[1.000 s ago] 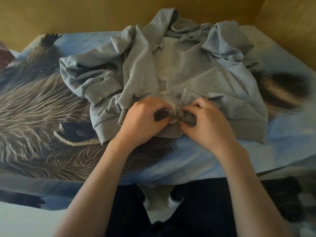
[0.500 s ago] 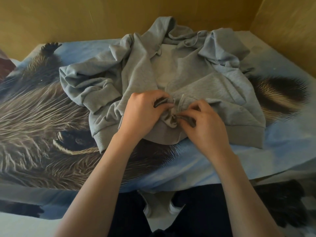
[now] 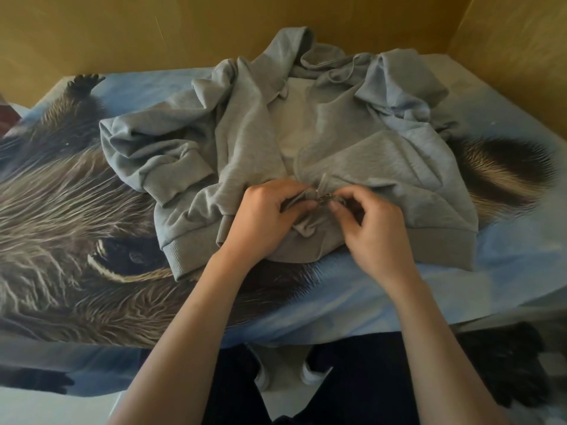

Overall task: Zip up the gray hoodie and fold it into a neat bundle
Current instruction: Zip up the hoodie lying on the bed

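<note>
- Head view: gray hoodie point(image 3: 352, 154) lies front-up and rumpled on the bed, centre of frame, hood at 12 o'clock by the wall, hem at 6 o'clock at the bed edge nearest you. Front is open; pale lining shows in the gap.
- Zipper point(image 3: 322, 187) sits at the bottom of the opening, teeth bare just above your fingers. Slider looks like the dark metal bit between your hands; too small to tell if the pin is seated.
- Your left hand point(image 3: 264, 219) is clamped on the bunched left hem edge, fingers curled round the fabric.
- Your right hand point(image 3: 372, 228) pinches at the slider end, thumb and forefinger closed on it.
- Left sleeve point(image 3: 159, 167) is crumpled at 9 o'clock of the body, cuff folded over.
- Risks, my judgement: pin half-in, so the slider jams or the teeth split behind it; loose hem fabric bunched near the slider could catch in it; pulling up without holding the hem taut would drag the whole hoodie.
- Bedsheet point(image 3: 92, 225) has an animal print; yellow wall point(image 3: 153, 32) at 12 o'clock.
</note>
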The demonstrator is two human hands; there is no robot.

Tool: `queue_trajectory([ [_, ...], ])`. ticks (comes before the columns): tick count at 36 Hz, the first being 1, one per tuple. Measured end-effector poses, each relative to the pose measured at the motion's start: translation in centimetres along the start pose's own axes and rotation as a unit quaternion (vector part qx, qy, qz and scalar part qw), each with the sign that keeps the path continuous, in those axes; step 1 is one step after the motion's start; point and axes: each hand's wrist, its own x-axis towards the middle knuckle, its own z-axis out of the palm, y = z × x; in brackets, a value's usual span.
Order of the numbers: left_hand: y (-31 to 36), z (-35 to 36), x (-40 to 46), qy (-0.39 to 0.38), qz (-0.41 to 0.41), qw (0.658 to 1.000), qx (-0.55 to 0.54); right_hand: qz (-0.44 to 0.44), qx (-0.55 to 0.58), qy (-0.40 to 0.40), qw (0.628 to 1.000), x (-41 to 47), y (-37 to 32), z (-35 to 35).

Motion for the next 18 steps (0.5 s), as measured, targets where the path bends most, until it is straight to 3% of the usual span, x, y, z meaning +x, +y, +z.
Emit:
queue_trajectory([
  [18, -0.27, 0.73, 0.12, -0.003, 0.004, 1.000, 0.005, 0.076, 0.075, -0.037, 0.994, 0.58, 0.44, -0.59],
])
